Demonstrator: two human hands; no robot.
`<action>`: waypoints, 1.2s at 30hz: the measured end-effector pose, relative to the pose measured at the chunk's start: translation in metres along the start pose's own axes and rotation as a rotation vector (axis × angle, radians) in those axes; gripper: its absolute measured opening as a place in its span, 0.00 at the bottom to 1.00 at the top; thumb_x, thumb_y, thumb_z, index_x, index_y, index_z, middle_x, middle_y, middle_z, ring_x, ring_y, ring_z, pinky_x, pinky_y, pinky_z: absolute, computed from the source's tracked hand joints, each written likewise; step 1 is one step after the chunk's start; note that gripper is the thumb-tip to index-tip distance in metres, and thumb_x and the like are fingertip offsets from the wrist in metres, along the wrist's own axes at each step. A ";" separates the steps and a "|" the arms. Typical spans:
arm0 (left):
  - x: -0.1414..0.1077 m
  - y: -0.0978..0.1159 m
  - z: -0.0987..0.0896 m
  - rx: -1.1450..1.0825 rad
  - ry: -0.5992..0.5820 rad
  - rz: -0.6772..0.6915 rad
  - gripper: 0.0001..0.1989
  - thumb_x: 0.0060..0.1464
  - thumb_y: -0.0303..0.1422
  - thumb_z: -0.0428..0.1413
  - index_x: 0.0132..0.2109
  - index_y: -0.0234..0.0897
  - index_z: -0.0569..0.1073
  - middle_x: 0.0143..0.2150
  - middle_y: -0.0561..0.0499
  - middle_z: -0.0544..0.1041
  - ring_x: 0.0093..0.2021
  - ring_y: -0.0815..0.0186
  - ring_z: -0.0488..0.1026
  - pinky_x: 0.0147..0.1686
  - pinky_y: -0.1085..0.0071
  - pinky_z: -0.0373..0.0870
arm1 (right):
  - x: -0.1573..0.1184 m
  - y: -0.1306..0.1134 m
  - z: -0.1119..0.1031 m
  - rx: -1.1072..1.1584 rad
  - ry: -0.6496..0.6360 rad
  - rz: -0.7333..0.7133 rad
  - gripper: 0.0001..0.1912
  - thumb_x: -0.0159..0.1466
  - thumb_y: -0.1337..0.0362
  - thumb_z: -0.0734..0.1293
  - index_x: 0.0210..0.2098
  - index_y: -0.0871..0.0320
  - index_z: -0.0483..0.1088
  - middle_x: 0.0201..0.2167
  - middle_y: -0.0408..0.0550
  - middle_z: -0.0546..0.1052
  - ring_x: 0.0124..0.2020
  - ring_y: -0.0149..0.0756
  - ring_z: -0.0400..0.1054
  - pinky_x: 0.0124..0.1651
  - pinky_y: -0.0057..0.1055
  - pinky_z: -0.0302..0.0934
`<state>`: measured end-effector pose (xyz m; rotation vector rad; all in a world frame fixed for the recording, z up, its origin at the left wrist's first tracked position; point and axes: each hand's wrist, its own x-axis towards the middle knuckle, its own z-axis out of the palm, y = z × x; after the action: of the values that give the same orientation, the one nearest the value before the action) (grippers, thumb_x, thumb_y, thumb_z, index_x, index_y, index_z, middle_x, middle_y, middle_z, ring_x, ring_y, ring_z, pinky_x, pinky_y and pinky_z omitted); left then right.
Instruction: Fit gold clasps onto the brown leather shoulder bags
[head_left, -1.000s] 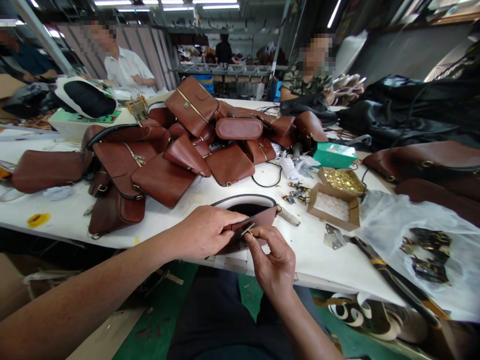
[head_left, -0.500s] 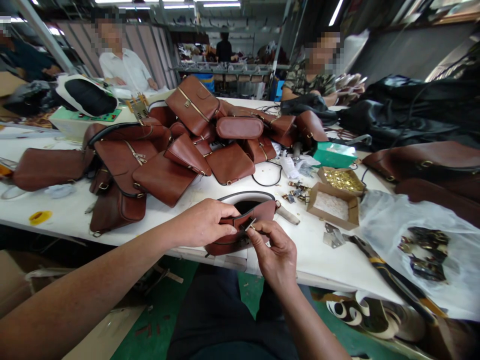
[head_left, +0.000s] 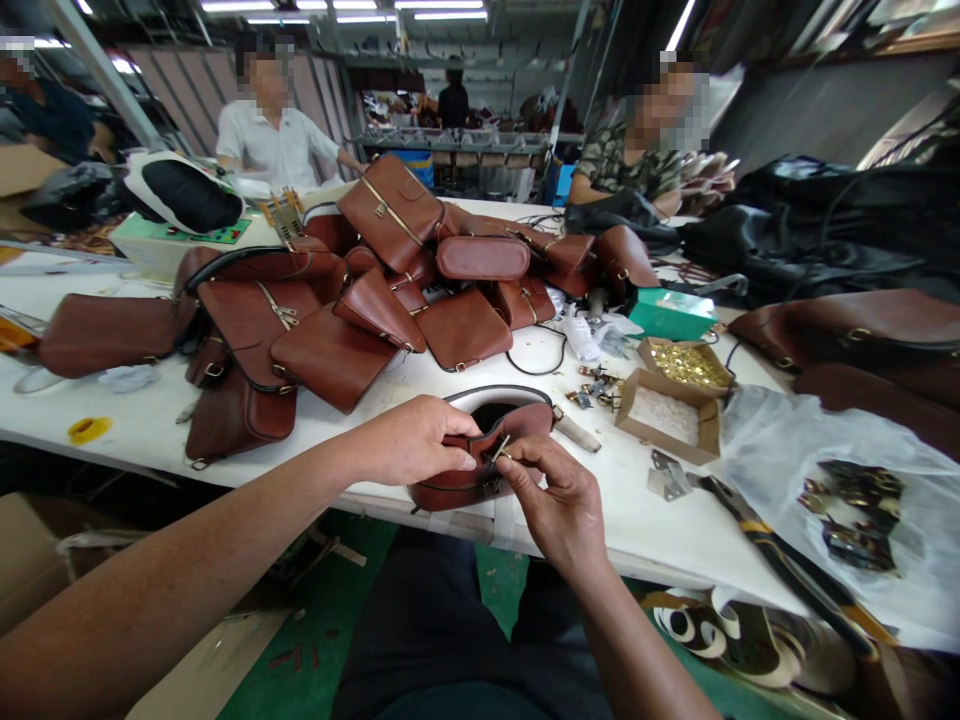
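A brown leather handbag (head_left: pixel 450 485) lies with its mouth open at the table's front edge. My left hand (head_left: pixel 420 440) is closed on the bag's rim, thumb outside and fingers reaching into the opening. Between the thumb and fingertips of my right hand (head_left: pixel 559 495) is a small metal clasp piece (head_left: pixel 501 447), held against the bag's front panel. Whether the piece is fixed to the leather I cannot tell. A short strap end (head_left: pixel 577 432) sticks out from the bag's right side.
Brown bags (head_left: pixel 330 350) are heaped behind. At right are a carton of gold fittings (head_left: pixel 686 362), a second small carton (head_left: pixel 701 440), metal plates (head_left: pixel 667 475), long-handled pliers (head_left: pixel 780 560) and a plastic bag of clasps (head_left: pixel 922 500). Two people (head_left: pixel 274 140) (head_left: pixel 630 160) sit across the table.
My hands keep nearly the same hold on the bag and metal piece. The view has shifted slightly. Across the table, the person in white has stretched an arm toward the bag heap.
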<state>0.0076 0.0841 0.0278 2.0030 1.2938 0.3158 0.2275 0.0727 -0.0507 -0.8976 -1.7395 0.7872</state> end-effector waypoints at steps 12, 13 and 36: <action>0.000 0.010 0.006 0.082 0.047 0.000 0.06 0.57 0.30 0.57 0.31 0.36 0.76 0.27 0.57 0.73 0.30 0.69 0.68 0.30 0.72 0.55 | -0.007 -0.006 0.009 -0.069 0.097 0.045 0.06 0.69 0.64 0.71 0.34 0.54 0.76 0.32 0.43 0.80 0.34 0.36 0.74 0.40 0.33 0.68; -0.001 0.011 0.007 0.097 0.059 0.000 0.06 0.57 0.30 0.57 0.32 0.37 0.76 0.28 0.56 0.75 0.30 0.68 0.69 0.30 0.72 0.56 | -0.007 -0.006 0.010 -0.077 0.109 0.033 0.06 0.69 0.64 0.71 0.34 0.54 0.76 0.32 0.43 0.80 0.34 0.36 0.74 0.40 0.33 0.68; -0.045 0.023 0.036 0.574 0.306 0.330 0.09 0.70 0.32 0.53 0.51 0.42 0.78 0.40 0.53 0.83 0.40 0.64 0.81 0.38 0.68 0.71 | 0.021 -0.031 -0.051 -0.572 -0.311 -0.488 0.10 0.67 0.57 0.75 0.46 0.51 0.77 0.38 0.46 0.84 0.43 0.45 0.72 0.45 0.44 0.55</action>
<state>0.0225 0.0241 0.0250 2.7535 1.3364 0.4582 0.2646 0.0798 -0.0002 -0.6783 -2.3968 0.0993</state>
